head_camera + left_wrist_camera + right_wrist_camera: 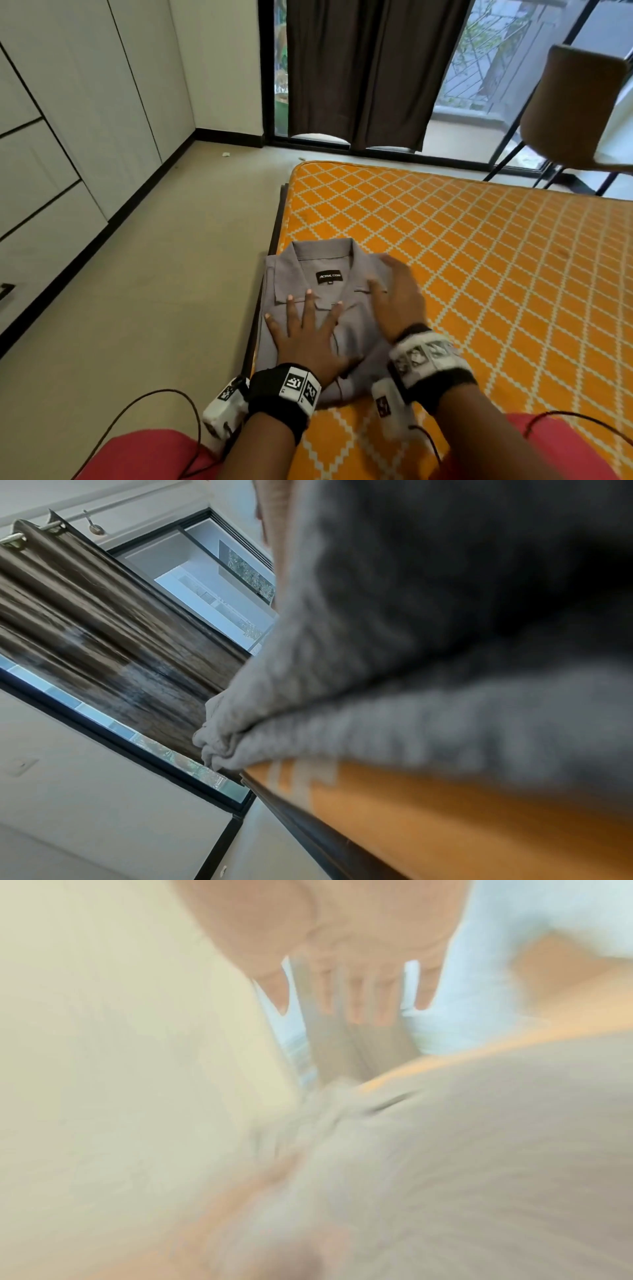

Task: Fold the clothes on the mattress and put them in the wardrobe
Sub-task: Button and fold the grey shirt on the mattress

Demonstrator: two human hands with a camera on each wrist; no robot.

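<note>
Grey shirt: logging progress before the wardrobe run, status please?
Left hand flat, fingers spread on the grey shirt. Right hand flat on its right side. Shirt folded, collar up, at the mattress edge. Nothing in the way.

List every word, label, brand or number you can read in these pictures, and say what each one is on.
"ACTIVE CORE" (last letters unsure): black neck label of the folded grey shirt.
Size tab under that label: too small to read.
Wristband markers on the left wrist and the right wrist: black-and-white code patterns, no readable words.
Both wrist views: no text.
</note>
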